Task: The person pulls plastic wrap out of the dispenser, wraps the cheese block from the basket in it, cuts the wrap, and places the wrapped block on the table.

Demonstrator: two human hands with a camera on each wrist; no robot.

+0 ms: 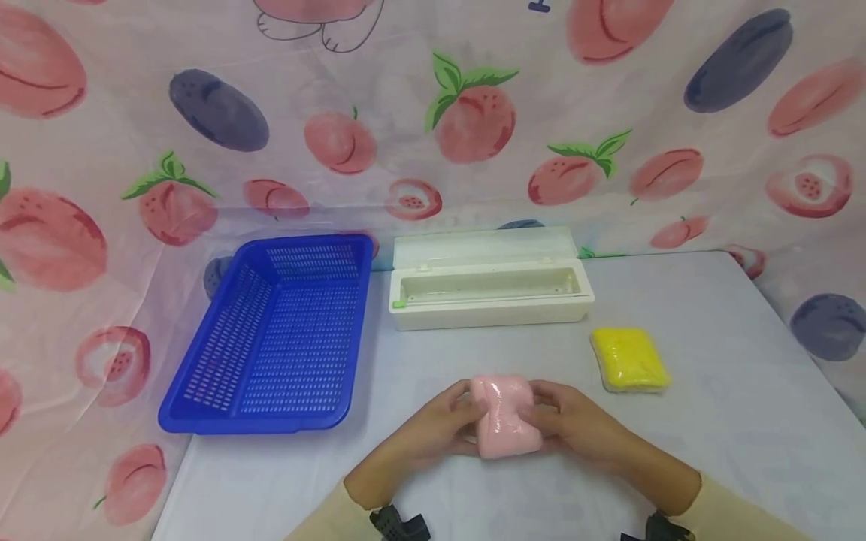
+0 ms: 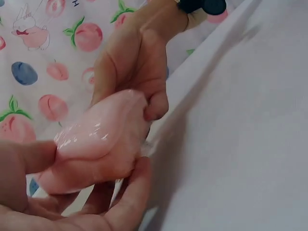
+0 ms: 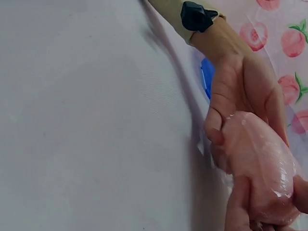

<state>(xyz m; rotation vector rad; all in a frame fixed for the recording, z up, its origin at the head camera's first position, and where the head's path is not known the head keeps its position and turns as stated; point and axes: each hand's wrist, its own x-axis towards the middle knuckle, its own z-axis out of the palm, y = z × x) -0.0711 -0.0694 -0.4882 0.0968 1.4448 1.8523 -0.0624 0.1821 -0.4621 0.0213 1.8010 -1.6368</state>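
Note:
Both hands hold a soft-looking pink block in shiny clear wrap over the front middle of the table. My left hand grips its left side, thumb pressed on the face and fingers behind. On the opposite side my right hand grips it the same way, its thumb denting the surface. The pink block looks pinched in at the middle and bulges at its ends. A similar yellow packet in clear wrap lies on the table, beyond my right hand.
A blue perforated plastic basket stands at the left. At the back middle sits a long white box with its lid raised, a small green piece at its front left. A fruit-print cloth hangs behind the white-covered table.

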